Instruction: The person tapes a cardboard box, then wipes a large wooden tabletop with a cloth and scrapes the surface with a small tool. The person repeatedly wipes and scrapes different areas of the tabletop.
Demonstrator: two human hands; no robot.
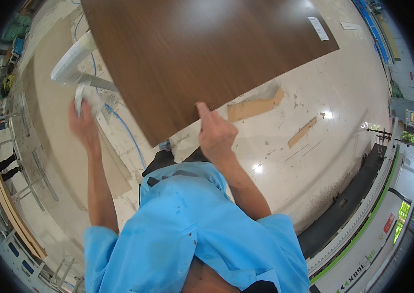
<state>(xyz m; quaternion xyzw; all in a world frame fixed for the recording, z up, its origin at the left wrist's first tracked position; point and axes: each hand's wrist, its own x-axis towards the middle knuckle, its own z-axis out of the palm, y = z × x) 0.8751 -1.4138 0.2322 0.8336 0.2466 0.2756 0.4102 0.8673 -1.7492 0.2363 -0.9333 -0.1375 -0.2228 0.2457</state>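
Dark brown wood-grain panel lies tilted ahead of you, its near corner by your blue shirt. Your right hand pinches the near edge, thumb on top, steadying it. Further left, your left hand closes on a white rag beside a white roll, above the pale floor.

A pale, scuffed floor carries everything. Beyond the right hand's fingers, brown cardboard scraps lie flat on it. Beneath the left hand's fingers, a blue hose runs over a beige sheet.
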